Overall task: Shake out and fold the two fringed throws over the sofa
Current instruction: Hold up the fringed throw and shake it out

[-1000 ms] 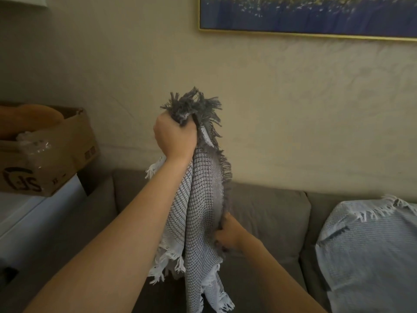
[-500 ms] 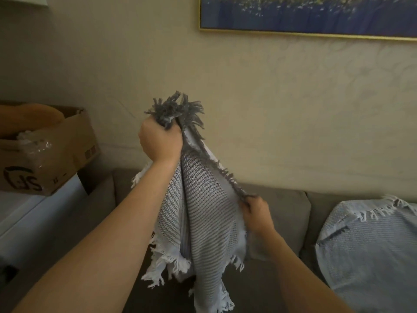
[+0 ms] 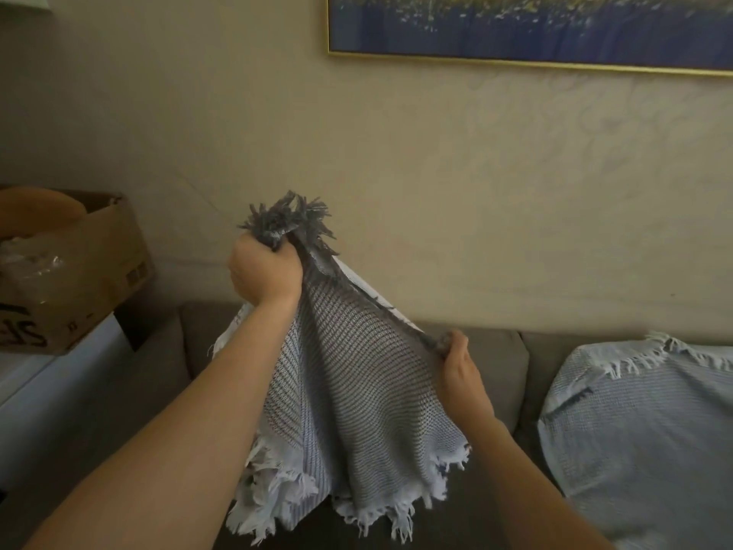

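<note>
Above the sofa [image 3: 488, 363], the left hand [image 3: 263, 271] clenches a bunched fringed corner of the grey throw [image 3: 357, 398] while the right hand [image 3: 460, 371] pinches its edge lower down, and the pale blue throw [image 3: 642, 430] lies draped at the sofa's right end.

A beige, faintly patterned wall [image 3: 476, 192] carries a gold-framed blue painting [image 3: 555, 25]. Below it runs a grey sofa [image 3: 503, 375]. At left, a cardboard box [image 3: 79, 279] sits on what may be a white cabinet [image 3: 59, 387]. The light is dim.
</note>
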`<act>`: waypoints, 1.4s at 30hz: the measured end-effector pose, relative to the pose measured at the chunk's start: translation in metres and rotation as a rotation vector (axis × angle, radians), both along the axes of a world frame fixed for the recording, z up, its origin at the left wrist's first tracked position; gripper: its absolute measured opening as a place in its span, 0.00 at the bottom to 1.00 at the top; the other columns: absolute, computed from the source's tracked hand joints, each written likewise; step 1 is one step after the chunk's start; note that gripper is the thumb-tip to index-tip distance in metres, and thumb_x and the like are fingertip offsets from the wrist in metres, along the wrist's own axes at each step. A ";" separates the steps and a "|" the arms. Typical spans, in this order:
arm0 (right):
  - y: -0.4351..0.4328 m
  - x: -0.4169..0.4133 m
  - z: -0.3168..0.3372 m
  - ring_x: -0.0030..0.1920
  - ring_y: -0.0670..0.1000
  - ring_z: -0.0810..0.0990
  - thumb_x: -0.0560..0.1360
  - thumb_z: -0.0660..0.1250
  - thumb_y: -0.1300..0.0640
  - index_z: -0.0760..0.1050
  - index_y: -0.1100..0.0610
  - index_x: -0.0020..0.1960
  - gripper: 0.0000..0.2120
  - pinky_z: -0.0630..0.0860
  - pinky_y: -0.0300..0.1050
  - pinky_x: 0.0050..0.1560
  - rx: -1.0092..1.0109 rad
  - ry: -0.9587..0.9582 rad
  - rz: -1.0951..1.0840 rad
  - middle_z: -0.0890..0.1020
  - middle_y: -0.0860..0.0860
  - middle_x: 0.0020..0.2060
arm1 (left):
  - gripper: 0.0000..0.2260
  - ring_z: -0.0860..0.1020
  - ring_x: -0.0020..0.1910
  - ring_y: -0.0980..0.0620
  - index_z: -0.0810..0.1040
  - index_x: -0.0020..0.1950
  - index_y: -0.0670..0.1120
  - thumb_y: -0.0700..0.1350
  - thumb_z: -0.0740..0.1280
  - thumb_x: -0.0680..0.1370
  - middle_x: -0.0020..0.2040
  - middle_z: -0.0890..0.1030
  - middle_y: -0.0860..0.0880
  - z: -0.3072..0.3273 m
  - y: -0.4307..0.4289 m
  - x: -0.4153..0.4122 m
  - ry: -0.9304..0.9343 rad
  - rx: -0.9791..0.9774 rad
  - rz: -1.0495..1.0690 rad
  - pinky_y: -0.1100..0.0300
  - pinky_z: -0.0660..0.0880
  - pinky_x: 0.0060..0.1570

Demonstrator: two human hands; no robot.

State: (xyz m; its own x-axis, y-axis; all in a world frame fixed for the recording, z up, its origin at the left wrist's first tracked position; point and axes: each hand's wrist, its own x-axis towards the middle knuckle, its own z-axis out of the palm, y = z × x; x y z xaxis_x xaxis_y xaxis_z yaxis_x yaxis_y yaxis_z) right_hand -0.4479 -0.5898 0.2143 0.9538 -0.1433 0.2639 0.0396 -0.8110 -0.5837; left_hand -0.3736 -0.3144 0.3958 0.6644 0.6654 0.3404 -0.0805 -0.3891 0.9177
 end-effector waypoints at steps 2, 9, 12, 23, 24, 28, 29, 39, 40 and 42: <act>-0.003 0.002 0.002 0.49 0.59 0.78 0.82 0.56 0.67 0.67 0.59 0.65 0.13 0.75 0.54 0.47 -0.303 0.150 0.024 0.73 0.51 0.59 | 0.03 0.84 0.45 0.38 0.84 0.47 0.42 0.41 0.70 0.78 0.42 0.85 0.43 -0.002 -0.003 -0.001 -0.007 0.018 -0.012 0.49 0.78 0.41; -0.003 0.010 0.036 0.42 0.56 0.82 0.75 0.67 0.62 0.76 0.56 0.40 0.06 0.76 0.47 0.42 -0.092 0.445 -0.162 0.81 0.55 0.38 | 0.05 0.84 0.48 0.37 0.85 0.50 0.43 0.42 0.72 0.78 0.47 0.87 0.42 -0.004 -0.002 -0.002 0.023 0.052 -0.010 0.49 0.78 0.43; -0.011 0.019 0.030 0.36 0.58 0.87 0.75 0.62 0.68 0.78 0.64 0.45 0.06 0.85 0.51 0.37 0.464 0.459 -0.174 0.85 0.62 0.43 | 0.05 0.85 0.49 0.37 0.85 0.50 0.42 0.43 0.71 0.78 0.47 0.87 0.42 -0.004 0.004 -0.002 0.038 0.041 0.025 0.44 0.82 0.45; -0.032 0.008 0.019 0.31 0.49 0.72 0.80 0.64 0.36 0.67 0.52 0.34 0.24 0.66 0.46 0.31 -0.107 0.129 0.096 0.73 0.50 0.32 | 0.05 0.85 0.50 0.38 0.85 0.52 0.42 0.41 0.71 0.78 0.48 0.87 0.42 -0.004 0.007 -0.005 0.022 0.037 0.057 0.44 0.82 0.47; -0.033 0.008 0.022 0.29 0.50 0.73 0.80 0.64 0.37 0.69 0.53 0.33 0.25 0.67 0.46 0.29 -0.120 0.150 0.043 0.74 0.51 0.30 | 0.04 0.85 0.50 0.39 0.84 0.52 0.43 0.41 0.71 0.79 0.49 0.86 0.43 -0.004 0.006 -0.006 0.011 0.044 0.044 0.43 0.82 0.48; -0.035 0.013 0.030 0.31 0.55 0.81 0.79 0.69 0.39 0.78 0.61 0.37 0.26 0.79 0.51 0.32 -0.055 0.279 -0.121 0.81 0.54 0.29 | 0.06 0.83 0.55 0.38 0.82 0.56 0.41 0.38 0.70 0.79 0.54 0.84 0.41 -0.002 0.003 -0.005 -0.023 0.022 0.052 0.47 0.79 0.50; -0.037 0.012 0.030 0.31 0.56 0.83 0.78 0.70 0.39 0.79 0.63 0.38 0.26 0.82 0.53 0.34 -0.018 0.324 -0.131 0.82 0.55 0.29 | 0.07 0.83 0.55 0.38 0.82 0.57 0.41 0.37 0.69 0.80 0.55 0.84 0.40 -0.002 0.003 -0.004 -0.032 0.012 0.059 0.49 0.77 0.50; -0.027 -0.008 0.003 0.36 0.57 0.86 0.78 0.69 0.59 0.78 0.68 0.49 0.11 0.85 0.54 0.40 0.113 0.482 -0.172 0.84 0.57 0.35 | 0.11 0.83 0.58 0.38 0.80 0.61 0.38 0.38 0.70 0.80 0.60 0.83 0.39 -0.001 0.004 -0.006 -0.084 -0.029 0.104 0.49 0.78 0.53; -0.025 -0.008 0.002 0.37 0.57 0.86 0.78 0.69 0.61 0.79 0.68 0.48 0.09 0.85 0.55 0.41 0.109 0.457 -0.159 0.84 0.57 0.35 | 0.11 0.83 0.58 0.38 0.80 0.62 0.39 0.38 0.70 0.80 0.59 0.83 0.40 0.000 0.005 -0.005 -0.085 -0.034 0.109 0.51 0.77 0.52; -0.022 -0.013 0.004 0.37 0.55 0.84 0.76 0.70 0.63 0.79 0.63 0.42 0.06 0.83 0.50 0.40 0.082 0.407 -0.174 0.81 0.52 0.33 | 0.11 0.83 0.59 0.39 0.80 0.62 0.39 0.39 0.70 0.80 0.59 0.83 0.40 0.002 0.010 -0.004 -0.101 -0.037 0.122 0.50 0.77 0.52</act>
State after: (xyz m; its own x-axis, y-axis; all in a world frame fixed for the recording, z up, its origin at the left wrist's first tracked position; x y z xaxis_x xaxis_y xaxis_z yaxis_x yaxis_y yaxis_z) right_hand -0.4614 -0.6115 0.2180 0.9375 -0.3155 -0.1469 -0.3394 -0.7356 -0.5863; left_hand -0.3777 -0.3048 0.3981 0.5419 0.7523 0.3747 -0.1272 -0.3673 0.9214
